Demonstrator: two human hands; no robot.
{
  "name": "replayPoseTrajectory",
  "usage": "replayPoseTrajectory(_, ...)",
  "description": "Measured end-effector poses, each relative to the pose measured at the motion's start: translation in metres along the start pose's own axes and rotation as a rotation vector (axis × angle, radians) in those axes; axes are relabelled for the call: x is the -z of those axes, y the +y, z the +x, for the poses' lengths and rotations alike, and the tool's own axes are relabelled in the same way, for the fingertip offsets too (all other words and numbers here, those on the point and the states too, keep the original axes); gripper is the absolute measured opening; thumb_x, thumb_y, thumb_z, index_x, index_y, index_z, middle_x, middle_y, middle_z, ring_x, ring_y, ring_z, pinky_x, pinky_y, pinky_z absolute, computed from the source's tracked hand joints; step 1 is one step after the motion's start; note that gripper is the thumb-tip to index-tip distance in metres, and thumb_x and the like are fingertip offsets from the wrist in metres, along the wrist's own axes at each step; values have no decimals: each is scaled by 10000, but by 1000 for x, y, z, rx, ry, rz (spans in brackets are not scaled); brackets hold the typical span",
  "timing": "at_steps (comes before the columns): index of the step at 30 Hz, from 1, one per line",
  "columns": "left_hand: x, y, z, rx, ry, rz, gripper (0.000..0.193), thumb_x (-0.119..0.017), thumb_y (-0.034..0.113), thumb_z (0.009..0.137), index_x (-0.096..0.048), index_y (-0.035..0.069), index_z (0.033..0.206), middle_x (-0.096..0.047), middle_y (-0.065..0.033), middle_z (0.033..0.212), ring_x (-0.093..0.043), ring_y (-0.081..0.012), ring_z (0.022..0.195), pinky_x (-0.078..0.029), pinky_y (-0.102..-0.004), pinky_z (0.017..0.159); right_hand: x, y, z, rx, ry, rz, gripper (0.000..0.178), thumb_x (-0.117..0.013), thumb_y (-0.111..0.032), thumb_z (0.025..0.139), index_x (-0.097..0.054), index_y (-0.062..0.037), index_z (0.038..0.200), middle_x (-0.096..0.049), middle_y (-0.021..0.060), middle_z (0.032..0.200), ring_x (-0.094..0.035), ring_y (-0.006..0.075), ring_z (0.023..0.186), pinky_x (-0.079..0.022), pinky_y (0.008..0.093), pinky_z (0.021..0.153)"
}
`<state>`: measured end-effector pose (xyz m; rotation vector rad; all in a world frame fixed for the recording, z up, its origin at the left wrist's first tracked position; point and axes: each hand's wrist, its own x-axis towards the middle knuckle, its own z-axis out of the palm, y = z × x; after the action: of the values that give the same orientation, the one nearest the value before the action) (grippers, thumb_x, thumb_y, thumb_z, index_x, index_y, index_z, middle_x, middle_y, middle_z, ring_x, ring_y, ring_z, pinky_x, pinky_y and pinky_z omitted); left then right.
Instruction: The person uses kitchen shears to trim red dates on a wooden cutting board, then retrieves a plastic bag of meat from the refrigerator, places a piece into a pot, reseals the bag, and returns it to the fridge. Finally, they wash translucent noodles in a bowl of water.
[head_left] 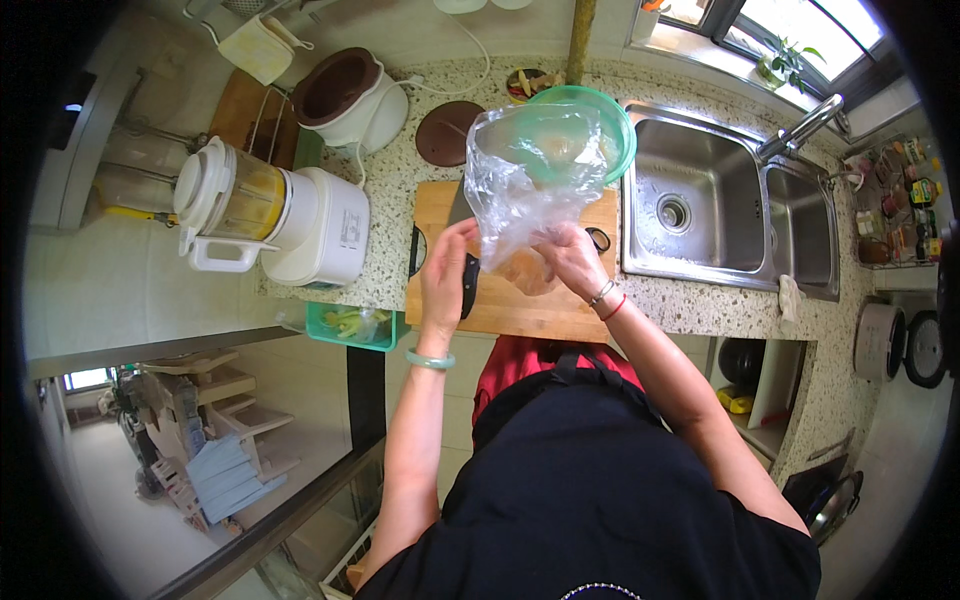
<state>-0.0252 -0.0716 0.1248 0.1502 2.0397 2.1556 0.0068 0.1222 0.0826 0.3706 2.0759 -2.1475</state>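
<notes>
A clear, crinkled plastic bag (500,185) stands up over the wooden cutting board (520,318), with a pale orange lump (525,272) showing at its near end. My right hand (572,258) pinches the gathered plastic just above that lump. On the bag's left side my left hand (446,272) is held with its fingers stretched, the tips close to the plastic; whether they touch it is unclear. Beside that hand lies a knife with a black handle (469,288), its blade partly hidden. A black ring-shaped handle (599,239) shows by my right hand.
Behind the bag sits a green basin (626,150), and a double steel sink (690,255) is on the right. A white blender (320,225) and a white pot with a brown inside (375,115) stand left. A green tray (385,340) of vegetables juts below the counter edge.
</notes>
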Motion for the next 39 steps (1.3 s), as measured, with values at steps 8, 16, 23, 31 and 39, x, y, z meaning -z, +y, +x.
replayPoseTrajectory(8, 3, -39, -27, 656, -543, -375, 750, -256, 650, 958, -490, 47, 1338, -581, -186, 1249, -653, -300, 1012, -544, -381, 803, -3, 15, -10, 295, 58, -122, 188, -558, -5, 887, -618, -7, 1065, -644, 53, 882, -581, 102, 735, -493, 274, 623)
replayPoseTrajectory(16, -19, -27, -39, 680, -702, -806, 666, -427, 511, 964, -352, 39, 1429, -507, -173, 1365, -562, -339, 1178, -552, -460, 869, -7, 31, -21, 82, -100, 413, 291, -570, -2, 856, -522, -20, 1143, -596, 43, 1007, -557, 125, 924, -481, 289, 842)
replayPoseTrajectory(23, -49, -36, -46, 361, -445, -564, 628, -538, 439, 939, -383, 39, 1398, -532, -143, 1307, -553, -273, 1155, -474, -395, 987, -15, 14, -29, 343, -37, 91, 310, -583, -33, 855, -519, -21, 1159, -584, 51, 1073, -543, 133, 979, -473, 293, 850)
replayPoseTrajectory(31, -58, -32, -52, 452, -242, -1077, 392, -497, 311, 965, -534, 39, 1245, -592, -99, 1160, -593, -244, 1047, -507, -349, 886, -15, 29, -33, 444, -51, -126, 148, -626, -80, 871, -523, -57, 976, -480, -17, 910, -468, 89, 851, -433, 250, 752)
replayPoseTrajectory(39, -68, -4, -48, 545, -178, -963, 421, -459, 333, 993, -519, 30, 1280, -569, -122, 1272, -553, -244, 1149, -458, -365, 986, -13, 14, -66, 401, -51, -261, 337, -648, -210, 874, -601, -48, 1165, -601, 63, 1131, -548, 190, 1055, -425, 330, 926)
